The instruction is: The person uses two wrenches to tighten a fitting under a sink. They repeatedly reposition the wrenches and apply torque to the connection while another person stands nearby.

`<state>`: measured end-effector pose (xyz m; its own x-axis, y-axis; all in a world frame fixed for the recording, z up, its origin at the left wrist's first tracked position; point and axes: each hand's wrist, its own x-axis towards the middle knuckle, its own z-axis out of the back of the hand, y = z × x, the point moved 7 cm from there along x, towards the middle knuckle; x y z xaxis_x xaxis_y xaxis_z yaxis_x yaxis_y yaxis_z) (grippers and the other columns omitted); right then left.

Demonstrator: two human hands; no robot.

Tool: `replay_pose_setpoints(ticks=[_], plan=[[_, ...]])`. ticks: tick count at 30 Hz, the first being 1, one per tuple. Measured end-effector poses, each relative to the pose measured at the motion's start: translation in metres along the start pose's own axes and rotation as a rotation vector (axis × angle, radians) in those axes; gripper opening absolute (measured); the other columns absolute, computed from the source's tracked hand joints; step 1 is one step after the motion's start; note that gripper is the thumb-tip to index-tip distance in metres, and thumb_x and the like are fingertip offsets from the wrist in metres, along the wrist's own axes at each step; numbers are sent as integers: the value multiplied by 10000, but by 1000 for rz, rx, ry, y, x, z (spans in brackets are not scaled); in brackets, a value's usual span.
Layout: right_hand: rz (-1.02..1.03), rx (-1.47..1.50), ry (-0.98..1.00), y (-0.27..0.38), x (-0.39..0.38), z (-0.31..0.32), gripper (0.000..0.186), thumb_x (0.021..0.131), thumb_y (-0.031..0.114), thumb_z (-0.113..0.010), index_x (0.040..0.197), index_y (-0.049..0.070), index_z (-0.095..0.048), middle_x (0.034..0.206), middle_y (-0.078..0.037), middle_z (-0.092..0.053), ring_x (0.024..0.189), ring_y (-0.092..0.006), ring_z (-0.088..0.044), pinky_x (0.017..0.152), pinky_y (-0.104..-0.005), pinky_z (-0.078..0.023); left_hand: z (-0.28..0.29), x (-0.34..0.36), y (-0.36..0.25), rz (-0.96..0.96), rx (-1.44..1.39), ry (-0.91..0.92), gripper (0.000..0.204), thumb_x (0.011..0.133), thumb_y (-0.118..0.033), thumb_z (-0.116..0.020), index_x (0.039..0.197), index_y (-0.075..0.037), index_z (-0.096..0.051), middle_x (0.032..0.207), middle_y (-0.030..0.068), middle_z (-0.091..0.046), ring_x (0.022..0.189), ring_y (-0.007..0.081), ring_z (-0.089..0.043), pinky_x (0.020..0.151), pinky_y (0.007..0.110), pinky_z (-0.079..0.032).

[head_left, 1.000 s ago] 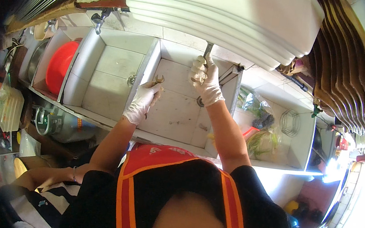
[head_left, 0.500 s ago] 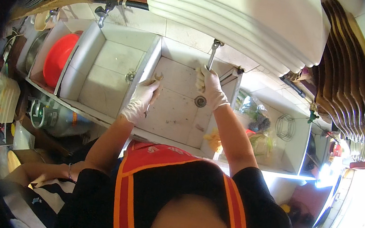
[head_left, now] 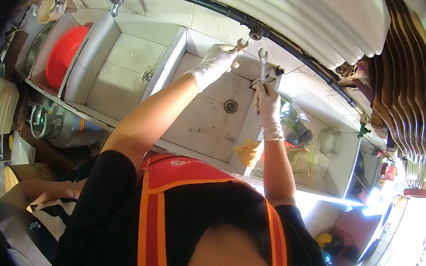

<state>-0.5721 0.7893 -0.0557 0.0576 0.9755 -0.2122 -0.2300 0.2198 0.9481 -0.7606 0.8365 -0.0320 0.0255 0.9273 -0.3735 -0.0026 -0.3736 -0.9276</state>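
Note:
Both my hands wear thin white gloves. My left hand (head_left: 214, 66) is closed round an open-end wrench (head_left: 241, 44), whose jaw is close below a dark pipe fitting (head_left: 256, 32) on the back wall; I cannot tell whether they touch. In my right hand (head_left: 268, 107), a second silver wrench (head_left: 263, 68) points up with its open jaw right of that fitting, apart from it. Both hands are over the far side of a white-tiled sink (head_left: 194, 115) with a round drain (head_left: 231, 106). Most of the left wrench's handle is hidden by my fingers.
A black pipe (head_left: 201, 3) runs along the wall, with a tap (head_left: 117, 2) at left. White stacked trays (head_left: 290, 10) overhang the back. A red basin (head_left: 67, 56) stands left; bagged vegetables (head_left: 300, 130) lie right. Another person's arm (head_left: 51, 190) is at lower left.
My left hand has moved up and right with its wrench, from over the basin to the fitting. My right hand's wrench has come away from the fitting, down and right.

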Motion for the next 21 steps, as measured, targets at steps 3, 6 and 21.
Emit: replay_pose_setpoints(ticks=[3,6,21], plan=[[56,-131,-73,4,0,11,213,863,239,-545,815,35,-581,542,1,-494,396,-66,-446,375,-209,-348,-14,31,-4,8,11,-37,259,891,-255,-531,983,-25,-608,620,42,-582,436,60,-455,351,197,-328],[80,-245,-107,4,4,19,196,851,221,-553,836,28,-583,559,-23,-535,420,-74,-498,397,-223,-388,-27,46,7,60,-148,-4,202,888,-231,-527,870,-38,-584,609,31,-551,430,55,-418,342,204,-289],[352,-859,-204,53,33,9,181,819,210,-539,835,34,-581,649,-161,-600,556,-294,-610,531,-379,-477,-33,65,22,91,-427,28,175,894,-170,-498,820,-33,-577,524,22,-489,349,87,-357,314,234,-244]])
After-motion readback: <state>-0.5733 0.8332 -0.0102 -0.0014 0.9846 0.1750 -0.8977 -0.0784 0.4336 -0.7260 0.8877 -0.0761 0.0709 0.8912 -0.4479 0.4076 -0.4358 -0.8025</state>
